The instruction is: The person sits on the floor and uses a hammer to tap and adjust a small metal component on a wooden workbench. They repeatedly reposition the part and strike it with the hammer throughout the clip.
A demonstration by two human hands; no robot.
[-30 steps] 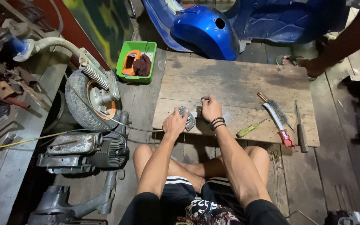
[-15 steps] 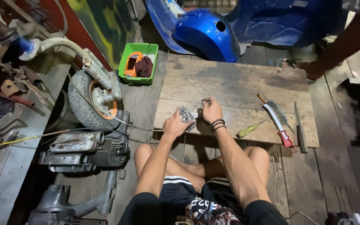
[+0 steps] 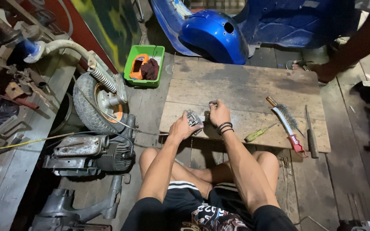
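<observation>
**Both hands on a small metal part**

Here, the left hand point(image 3: 180, 128) gripped a grey metal part point(image 3: 193, 118) at the wooden bench's point(image 3: 236, 90) near edge. The right hand point(image 3: 218, 114) closed on it from 3 o'clock. A wire brush point(image 3: 285, 122) lay further toward 3 o'clock.

Worn plank floor point(image 3: 356, 184) is lying under dim light. A wooden board point(image 3: 236, 90) is resting on it, a green-yellow painted wall point(image 3: 112, 21) standing behind.

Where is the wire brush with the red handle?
In the head view, the wire brush lies on the wooden board, to the right of the right hand, between a yellow-handled screwdriver and a dark file.
</observation>
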